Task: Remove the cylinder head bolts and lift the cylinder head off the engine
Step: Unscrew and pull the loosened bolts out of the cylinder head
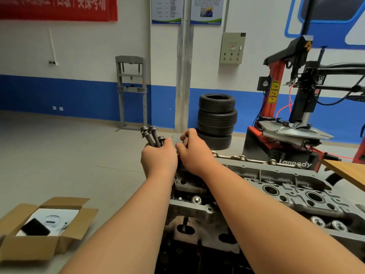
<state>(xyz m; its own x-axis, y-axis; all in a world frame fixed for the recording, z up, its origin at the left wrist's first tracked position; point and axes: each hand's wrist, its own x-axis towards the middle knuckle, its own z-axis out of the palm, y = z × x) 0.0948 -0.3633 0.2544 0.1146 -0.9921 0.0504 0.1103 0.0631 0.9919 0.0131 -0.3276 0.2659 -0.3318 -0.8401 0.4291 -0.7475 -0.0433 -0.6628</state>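
While the left hand [159, 158] clutches a bundle of cylinder head bolts [151, 135], heads up and splayed above its curled fingers [167, 142], the right hand [194, 153] pinches a small metal piece [185, 139] just beside them. Whether that is another bolt's head or a socket, I cannot tell. Both hands hover over the far left end of the cylinder head [276, 186], which sits on the engine [197, 258], not yet lifted. The bundle looks the likeliest trouble. Adding one more bolt to a full fist could loosen the grip, and a bolt sliding out would probably drop into the head's open bores or strike a machined face. Any bolt left threaded would also jam the lift, and the casting looks heavy for a one-sided pull.
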